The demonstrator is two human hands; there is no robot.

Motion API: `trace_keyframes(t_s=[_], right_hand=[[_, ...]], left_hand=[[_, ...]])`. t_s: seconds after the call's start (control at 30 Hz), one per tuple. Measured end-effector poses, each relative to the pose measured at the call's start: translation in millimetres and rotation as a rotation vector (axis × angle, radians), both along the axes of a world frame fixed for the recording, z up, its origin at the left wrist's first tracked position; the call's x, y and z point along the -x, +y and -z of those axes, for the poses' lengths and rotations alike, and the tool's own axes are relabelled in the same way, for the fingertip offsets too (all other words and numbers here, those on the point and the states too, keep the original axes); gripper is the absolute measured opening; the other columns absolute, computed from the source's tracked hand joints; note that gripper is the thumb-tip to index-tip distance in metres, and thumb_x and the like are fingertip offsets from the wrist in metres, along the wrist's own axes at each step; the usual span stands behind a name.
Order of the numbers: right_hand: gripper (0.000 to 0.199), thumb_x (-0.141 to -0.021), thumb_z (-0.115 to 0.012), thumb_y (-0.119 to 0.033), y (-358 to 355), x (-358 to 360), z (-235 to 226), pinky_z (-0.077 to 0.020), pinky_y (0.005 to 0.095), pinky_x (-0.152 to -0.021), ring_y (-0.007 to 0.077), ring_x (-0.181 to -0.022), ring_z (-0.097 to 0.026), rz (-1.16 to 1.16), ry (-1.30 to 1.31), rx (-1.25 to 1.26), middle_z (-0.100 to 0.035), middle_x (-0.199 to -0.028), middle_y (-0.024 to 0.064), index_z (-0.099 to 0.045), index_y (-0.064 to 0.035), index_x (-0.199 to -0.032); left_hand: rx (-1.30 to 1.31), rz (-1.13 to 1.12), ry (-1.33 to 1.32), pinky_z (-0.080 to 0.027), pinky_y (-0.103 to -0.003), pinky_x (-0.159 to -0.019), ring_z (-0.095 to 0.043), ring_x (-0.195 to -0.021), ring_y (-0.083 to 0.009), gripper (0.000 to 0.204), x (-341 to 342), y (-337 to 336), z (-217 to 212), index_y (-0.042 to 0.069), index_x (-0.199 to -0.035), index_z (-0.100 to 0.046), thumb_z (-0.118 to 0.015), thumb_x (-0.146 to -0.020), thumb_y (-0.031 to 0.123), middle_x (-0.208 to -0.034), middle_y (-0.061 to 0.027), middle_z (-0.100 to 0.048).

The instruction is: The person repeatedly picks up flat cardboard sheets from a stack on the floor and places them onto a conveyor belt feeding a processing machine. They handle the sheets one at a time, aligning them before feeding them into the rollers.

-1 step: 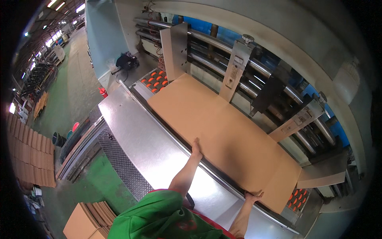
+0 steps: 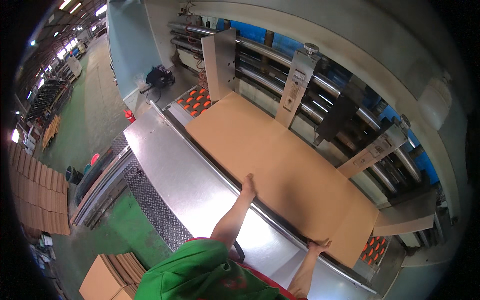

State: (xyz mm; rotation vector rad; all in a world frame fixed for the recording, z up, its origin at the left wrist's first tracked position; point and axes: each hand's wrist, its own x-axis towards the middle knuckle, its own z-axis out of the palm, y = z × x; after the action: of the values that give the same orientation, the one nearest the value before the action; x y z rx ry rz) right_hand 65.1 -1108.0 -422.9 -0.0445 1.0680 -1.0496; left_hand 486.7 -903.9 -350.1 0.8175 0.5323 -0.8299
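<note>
A large brown cardboard sheet [image 2: 280, 165] lies flat in the machine's feed bay, with a faint crease across its far right part. Whether more sheets lie beneath it, I cannot tell. My left hand [image 2: 248, 186] rests at the middle of the sheet's near edge, fingers stretched forward onto the board. Farther right along that edge, my right hand [image 2: 318, 246] touches the board near its corner, thumb and fingers apart. Both forearms reach over a metal bar [image 2: 220, 175] and the shiny steel table [image 2: 185, 175]. Neither hand has lifted the board.
Metal guide plates [image 2: 220, 65] and upright stops [image 2: 297, 90] stand along the sheet's far side, before steel rollers [image 2: 260, 47]. Orange rollers [image 2: 195, 102] show at both ends. Cardboard stacks [image 2: 40, 190] stand on the floor at left, another [image 2: 112, 275] at lower left.
My left hand has shifted very slightly forward and right over the sheet's edge. The right hand and the cardboard look the same.
</note>
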Motion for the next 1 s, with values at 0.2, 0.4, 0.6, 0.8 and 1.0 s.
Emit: trace_keyframes(t_s=[0.2,0.4,0.6,0.8,1.0], right_hand=[[0.079,-0.080,-0.052,-0.067,-1,-2,7,-0.0239,0.0649,-0.112,0.0354,-0.143,-0.031,-0.034,-0.093,0.043,-0.034,-0.156,0.0085,-0.042,-0.0260,-0.147],[0.079,-0.082,-0.049,-0.065,6,-15,-34,-0.0224,0.0627,-0.114,0.0363,-0.143,-0.029,0.036,0.065,0.034,-0.032,-0.157,0.0109,-0.041,-0.0211,-0.148],[0.073,-0.089,-0.047,-0.055,50,-80,-116,-0.0272,0.0621,-0.112,0.0321,-0.147,-0.023,-0.235,0.301,0.366,-0.032,-0.156,0.0131,-0.040,-0.0116,-0.147],[0.050,-0.094,-0.059,-0.026,243,-177,-127,-0.0523,0.0374,-0.084,0.0216,-0.104,-0.058,-0.917,0.518,0.627,-0.058,-0.127,0.0117,-0.051,-0.0010,-0.136],[0.039,-0.096,-0.060,-0.030,444,-194,-111,-0.0524,0.0344,-0.075,0.0164,-0.098,-0.058,-2.008,0.330,0.779,-0.065,-0.113,0.0059,-0.063,-0.0028,-0.124]], left_hand=[[-0.298,0.137,-0.187,-0.024,-0.058,-0.114,-0.034,-0.140,-0.0329,0.054,12,38,-63,0.017,-0.144,-0.047,-0.053,-0.094,0.040,-0.150,-0.0174,-0.040],[-0.620,-0.192,-0.629,-0.056,-0.030,-0.071,-0.070,-0.083,-0.0201,0.028,42,206,-38,-0.004,-0.112,-0.063,-0.056,-0.090,0.009,-0.096,-0.0121,-0.071],[-1.225,-0.226,-0.422,-0.058,-0.039,-0.075,-0.073,-0.078,-0.0303,0.026,111,408,47,-0.003,-0.091,-0.072,-0.065,-0.081,0.020,-0.087,-0.0206,-0.073],[-1.270,0.194,-0.047,-0.057,-0.043,-0.073,-0.073,-0.073,-0.0315,0.050,219,529,122,-0.004,-0.084,-0.073,-0.067,-0.076,0.045,-0.074,-0.0211,-0.072],[-0.922,0.051,-0.106,-0.054,-0.036,-0.053,-0.066,-0.055,-0.0232,0.038,301,557,113,0.004,-0.084,-0.074,-0.067,-0.085,0.041,-0.065,-0.0107,-0.067]])
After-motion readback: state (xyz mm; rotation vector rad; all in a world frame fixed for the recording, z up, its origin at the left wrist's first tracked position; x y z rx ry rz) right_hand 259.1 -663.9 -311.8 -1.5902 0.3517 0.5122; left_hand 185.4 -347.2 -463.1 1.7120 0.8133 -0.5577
